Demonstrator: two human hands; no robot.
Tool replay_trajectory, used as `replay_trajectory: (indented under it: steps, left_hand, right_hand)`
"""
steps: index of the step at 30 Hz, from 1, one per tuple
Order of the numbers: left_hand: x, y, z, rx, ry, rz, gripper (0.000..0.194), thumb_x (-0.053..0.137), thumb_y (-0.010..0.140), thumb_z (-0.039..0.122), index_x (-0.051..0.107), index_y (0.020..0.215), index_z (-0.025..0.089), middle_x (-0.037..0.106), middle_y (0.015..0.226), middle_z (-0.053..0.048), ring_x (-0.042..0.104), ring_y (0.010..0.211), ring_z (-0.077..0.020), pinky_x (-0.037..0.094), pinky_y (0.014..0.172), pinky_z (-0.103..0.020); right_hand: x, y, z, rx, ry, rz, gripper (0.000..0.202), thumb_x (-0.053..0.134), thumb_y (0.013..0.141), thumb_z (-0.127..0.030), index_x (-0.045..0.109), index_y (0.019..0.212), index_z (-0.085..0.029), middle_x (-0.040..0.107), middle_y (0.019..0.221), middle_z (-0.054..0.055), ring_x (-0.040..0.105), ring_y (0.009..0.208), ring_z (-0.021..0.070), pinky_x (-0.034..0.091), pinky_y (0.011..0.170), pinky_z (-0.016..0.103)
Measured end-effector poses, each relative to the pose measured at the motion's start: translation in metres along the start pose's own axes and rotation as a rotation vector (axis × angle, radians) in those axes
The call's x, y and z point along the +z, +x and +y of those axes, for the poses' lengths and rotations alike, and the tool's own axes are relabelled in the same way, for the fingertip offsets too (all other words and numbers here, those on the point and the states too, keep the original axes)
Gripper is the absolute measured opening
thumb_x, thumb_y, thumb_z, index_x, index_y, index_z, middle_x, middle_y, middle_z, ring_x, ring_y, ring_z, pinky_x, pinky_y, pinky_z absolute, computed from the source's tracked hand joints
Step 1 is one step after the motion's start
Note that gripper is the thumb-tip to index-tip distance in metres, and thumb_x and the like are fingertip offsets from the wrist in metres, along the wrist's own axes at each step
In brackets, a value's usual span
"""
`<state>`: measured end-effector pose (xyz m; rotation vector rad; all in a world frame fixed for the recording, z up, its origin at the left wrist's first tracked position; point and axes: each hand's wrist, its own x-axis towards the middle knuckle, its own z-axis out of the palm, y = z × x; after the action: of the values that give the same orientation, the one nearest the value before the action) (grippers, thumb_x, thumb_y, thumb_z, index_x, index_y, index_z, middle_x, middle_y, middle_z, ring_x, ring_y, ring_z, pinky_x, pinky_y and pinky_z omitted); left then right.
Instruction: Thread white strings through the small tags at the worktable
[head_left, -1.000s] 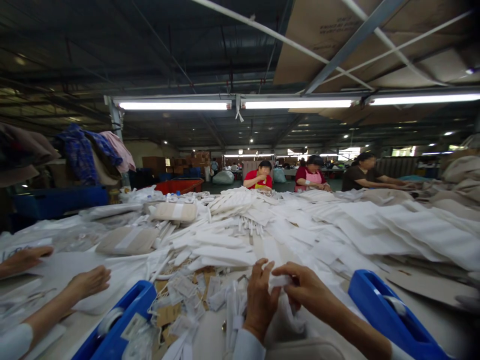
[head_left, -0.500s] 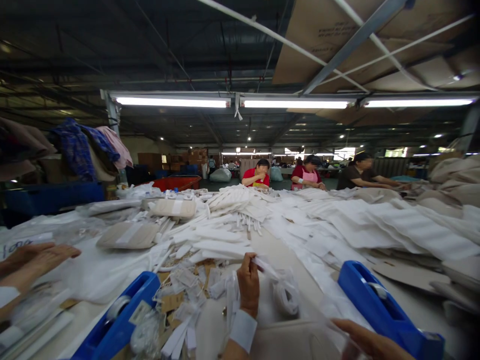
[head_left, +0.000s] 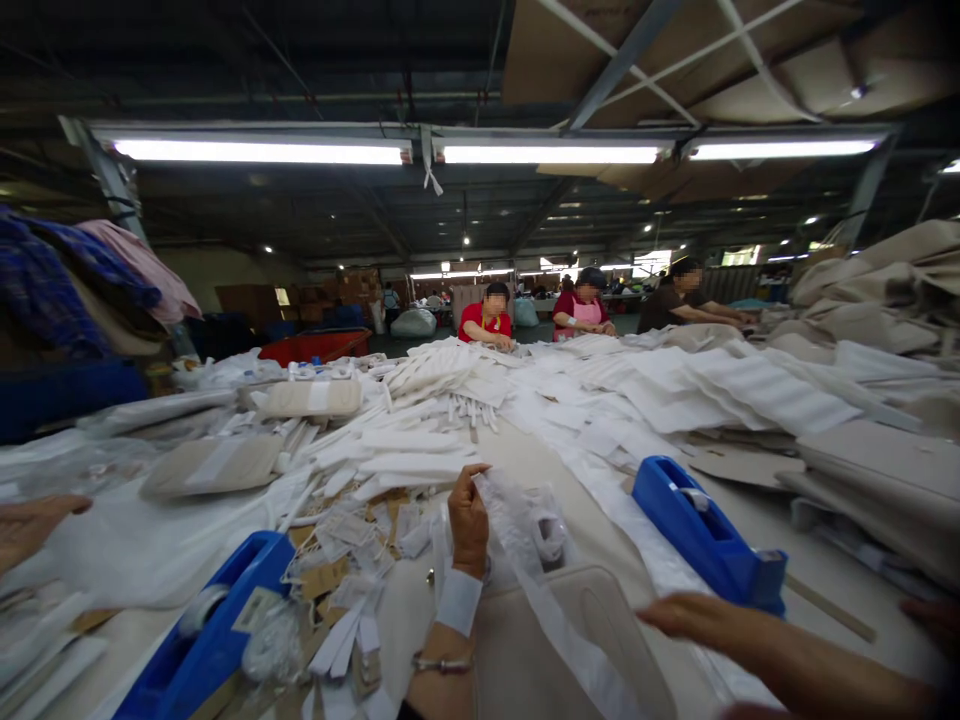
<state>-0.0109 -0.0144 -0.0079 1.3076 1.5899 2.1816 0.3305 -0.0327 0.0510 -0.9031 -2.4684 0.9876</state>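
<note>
My left hand is raised over the table and pinches the top end of a clear plastic bag. The bag hangs down and trails across a flat beige fabric piece lying right in front of me. Lower right, my right hand hovers with its fingers stretched out and nothing in them. It is just in front of a blue tape dispenser and apart from the bag.
A second blue tape dispenser stands lower left beside loose paper tags. White folded pieces and beige stacks cover the long table. A co-worker's hand rests at the left edge. Three people work at the far end.
My right hand let go of the bag, dropped and swung out right toward the dispenser. My left hand kept hold and lifted the bag's end. The view turned right.
</note>
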Motion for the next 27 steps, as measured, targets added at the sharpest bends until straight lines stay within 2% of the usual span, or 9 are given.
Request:
replay_trajectory:
  steps: [1, 3, 6, 10, 13, 17, 21, 24, 27]
  left_hand:
    - [0.000, 0.000, 0.002, 0.005, 0.000, -0.001, 0.023, 0.046, 0.077, 0.018, 0.065, 0.091, 0.019, 0.064, 0.078, 0.000, 0.056, 0.069, -0.0136, 0.042, 0.064, -0.021]
    - [0.000, -0.001, 0.006, 0.022, -0.001, -0.001, 0.023, 0.045, 0.077, 0.017, 0.064, 0.090, 0.019, 0.066, 0.081, -0.001, 0.058, 0.075, -0.0148, 0.044, 0.070, -0.023]
    - [-0.001, 0.000, 0.006, 0.032, -0.018, -0.004, 0.023, 0.046, 0.076, 0.016, 0.063, 0.091, 0.019, 0.067, 0.083, -0.001, 0.060, 0.076, -0.0153, 0.046, 0.070, -0.024]
    - [-0.004, 0.002, 0.000, -0.028, -0.066, 0.037, 0.021, 0.048, 0.075, 0.017, 0.061, 0.092, 0.019, 0.064, 0.077, 0.000, 0.057, 0.068, -0.0144, 0.045, 0.062, -0.022]
    - [-0.005, 0.002, -0.001, -0.007, 0.001, 0.078, 0.023, 0.046, 0.073, 0.015, 0.061, 0.090, 0.019, 0.065, 0.081, -0.001, 0.059, 0.074, -0.0147, 0.045, 0.067, -0.023]
    - [-0.005, 0.001, 0.003, -0.033, 0.071, 0.013, 0.024, 0.044, 0.077, 0.020, 0.060, 0.094, 0.018, 0.061, 0.071, 0.000, 0.055, 0.063, -0.0125, 0.043, 0.058, -0.021]
    - [-0.003, 0.001, 0.000, -0.085, 0.195, -0.044, 0.030, 0.030, 0.089, 0.030, 0.054, 0.102, 0.017, 0.060, 0.069, -0.001, 0.058, 0.059, -0.0132, 0.044, 0.055, -0.022]
    - [0.001, -0.001, -0.007, -0.088, 0.411, -0.093, 0.031, 0.029, 0.092, 0.030, 0.057, 0.085, 0.018, 0.062, 0.070, -0.004, 0.060, 0.066, -0.0159, 0.047, 0.066, -0.027]
    - [0.009, -0.005, -0.014, -0.054, 0.655, -0.218, 0.026, 0.040, 0.089, 0.026, 0.059, 0.074, 0.018, 0.065, 0.078, -0.009, 0.061, 0.083, -0.0215, 0.045, 0.082, -0.034]
  right_hand:
    - [0.004, 0.028, -0.014, -0.006, 0.059, -0.042, 0.057, 0.068, 0.074, -0.045, 0.058, 0.129, -0.034, 0.060, 0.131, 0.007, 0.056, 0.117, 0.0282, 0.043, 0.102, 0.041]
    - [0.018, 0.089, -0.041, -0.063, 0.202, 0.042, 0.067, 0.062, 0.077, -0.042, 0.045, 0.139, -0.025, 0.052, 0.137, 0.011, 0.054, 0.118, 0.0270, 0.041, 0.102, 0.043]
    - [0.053, 0.163, -0.070, -0.090, 0.339, 0.178, 0.090, 0.071, 0.065, -0.031, 0.032, 0.145, -0.017, 0.050, 0.135, 0.016, 0.051, 0.119, 0.0280, 0.041, 0.100, 0.043]
    - [0.101, 0.206, -0.075, -0.070, 0.426, 0.220, 0.095, 0.068, 0.058, -0.016, 0.028, 0.145, -0.014, 0.061, 0.106, 0.007, 0.058, 0.088, 0.0197, 0.047, 0.084, 0.035]
    - [0.116, 0.204, -0.072, 0.009, 0.578, 0.276, 0.093, 0.060, 0.054, -0.010, 0.034, 0.142, -0.015, 0.055, 0.083, -0.001, 0.052, 0.067, 0.0136, 0.044, 0.063, 0.026]
    - [0.102, 0.185, -0.072, 0.064, 0.927, 0.204, 0.092, 0.059, 0.055, -0.013, 0.032, 0.143, -0.023, 0.053, 0.068, -0.007, 0.046, 0.051, 0.0092, 0.032, 0.047, 0.021]
    - [0.058, 0.153, -0.056, 0.047, 0.994, 0.198, 0.075, 0.067, 0.060, -0.018, 0.046, 0.132, -0.026, 0.060, 0.074, -0.005, 0.050, 0.054, 0.0087, 0.033, 0.047, 0.019]
    - [0.015, 0.112, -0.032, 0.139, 0.874, 0.167, 0.047, 0.071, 0.063, -0.024, 0.061, 0.109, -0.020, 0.065, 0.090, 0.002, 0.058, 0.066, 0.0120, 0.042, 0.056, 0.022]
    - [-0.031, 0.060, -0.008, 0.275, 0.748, 0.181, 0.031, 0.073, 0.068, -0.034, 0.067, 0.095, -0.022, 0.067, 0.084, 0.003, 0.059, 0.065, 0.0141, 0.045, 0.056, 0.024]
